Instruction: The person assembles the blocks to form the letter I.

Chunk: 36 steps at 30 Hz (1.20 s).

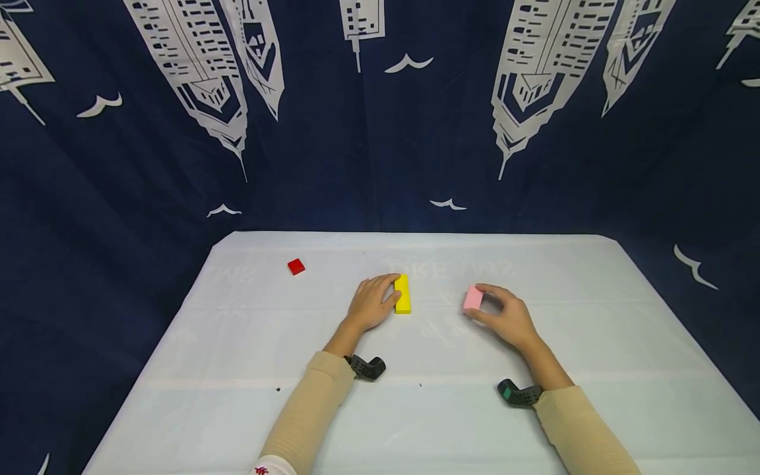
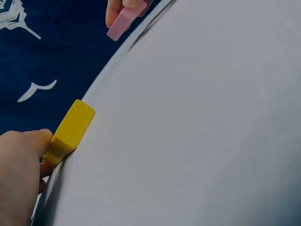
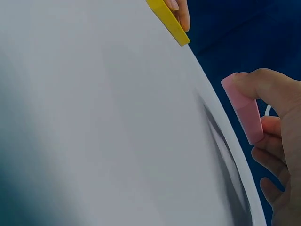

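Note:
A yellow block (image 1: pixel 403 294) stands near the middle of the table, its long side pointing away from the body. My left hand (image 1: pixel 369 303) pinches it from the left, thumb at the near part and fingers at the far end. To the right, my right hand (image 1: pixel 509 321) pinches a pink block (image 1: pixel 473 297) between thumb and fingers. The left wrist view shows the yellow block (image 2: pixel 75 127) at the thumb, the pink block (image 2: pixel 126 20) beyond. In the right wrist view the pink block (image 3: pixel 244 108) is between thumb and fingertips. A gap separates the two blocks.
A small red block (image 1: pixel 296 266) lies at the back left of the white table (image 1: pixel 439 409). Behind the table's far edge hangs a dark blue patterned cloth (image 1: pixel 368 145). Two tiny dark specks lie on the near part of the table.

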### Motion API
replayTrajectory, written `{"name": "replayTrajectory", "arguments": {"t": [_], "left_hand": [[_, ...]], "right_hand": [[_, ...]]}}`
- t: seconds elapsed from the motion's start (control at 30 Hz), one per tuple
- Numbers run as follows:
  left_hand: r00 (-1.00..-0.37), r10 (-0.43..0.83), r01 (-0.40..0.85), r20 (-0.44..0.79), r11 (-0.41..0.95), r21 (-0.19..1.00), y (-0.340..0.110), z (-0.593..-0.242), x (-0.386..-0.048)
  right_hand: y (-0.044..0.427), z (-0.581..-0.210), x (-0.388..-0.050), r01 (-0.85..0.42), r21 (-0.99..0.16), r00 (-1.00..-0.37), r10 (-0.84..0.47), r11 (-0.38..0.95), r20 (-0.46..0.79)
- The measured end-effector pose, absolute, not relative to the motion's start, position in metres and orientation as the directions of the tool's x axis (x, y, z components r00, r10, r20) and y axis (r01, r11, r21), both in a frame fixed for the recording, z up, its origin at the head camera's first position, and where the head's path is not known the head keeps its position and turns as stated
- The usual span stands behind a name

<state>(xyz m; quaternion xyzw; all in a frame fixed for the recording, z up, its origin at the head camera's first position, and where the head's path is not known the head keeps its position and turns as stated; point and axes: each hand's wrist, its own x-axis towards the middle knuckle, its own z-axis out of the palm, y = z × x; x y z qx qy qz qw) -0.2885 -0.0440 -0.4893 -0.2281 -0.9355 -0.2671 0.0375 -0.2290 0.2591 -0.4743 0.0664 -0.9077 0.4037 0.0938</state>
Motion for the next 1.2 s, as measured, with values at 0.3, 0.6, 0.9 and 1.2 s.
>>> {"name": "replayTrajectory", "arguments": {"t": [0.3,0.6,0.9,1.2], "left_hand": [[-0.895,0.406,0.443,0.186,0.756,0.481,-0.045,-0.489,-0.289],[-0.897,0.402,0.438,0.182,0.759,0.483,-0.045,-0.489,-0.289],[-0.892,0.410,0.448,0.189,0.751,0.485,-0.045,-0.488,-0.288],[-0.896,0.402,0.441,0.190,0.753,0.488,-0.044,-0.490,-0.288]], "right_hand": [[0.244,-0.472,-0.228,-0.254,-0.714,-0.962,-0.093,0.652,0.257],[0.235,-0.474,-0.226,-0.277,-0.711,-0.956,-0.114,0.646,0.269],[0.221,-0.471,-0.224,-0.322,-0.713,-0.945,-0.163,0.623,0.285],[0.207,-0.471,-0.222,-0.376,-0.693,-0.926,-0.216,0.616,0.311]]}}
